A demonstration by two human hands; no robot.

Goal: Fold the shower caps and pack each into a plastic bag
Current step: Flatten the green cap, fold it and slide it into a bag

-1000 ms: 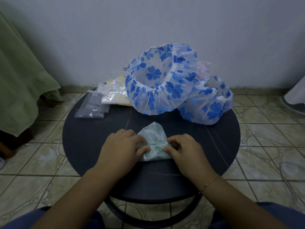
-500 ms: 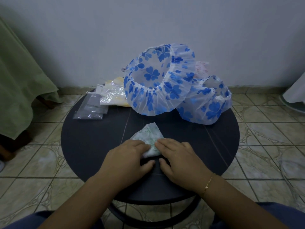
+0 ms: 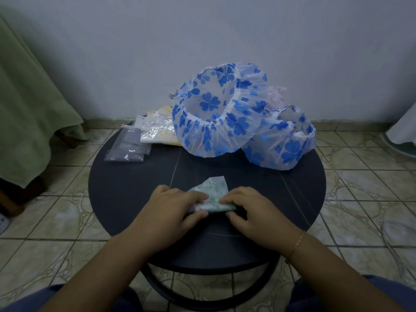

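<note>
Folding is under way: the left hand (image 3: 171,210) and right hand (image 3: 249,212) pinch the ends of the green-print cap (image 3: 212,194) (a small wedge mid-table (image 3: 126,188)), which next needs a clear bag (image 3: 128,147).

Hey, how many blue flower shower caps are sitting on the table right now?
2. One large blue cap stands at the table's far middle; a second blue cap leans against its right side. More may be hidden behind them.
</note>
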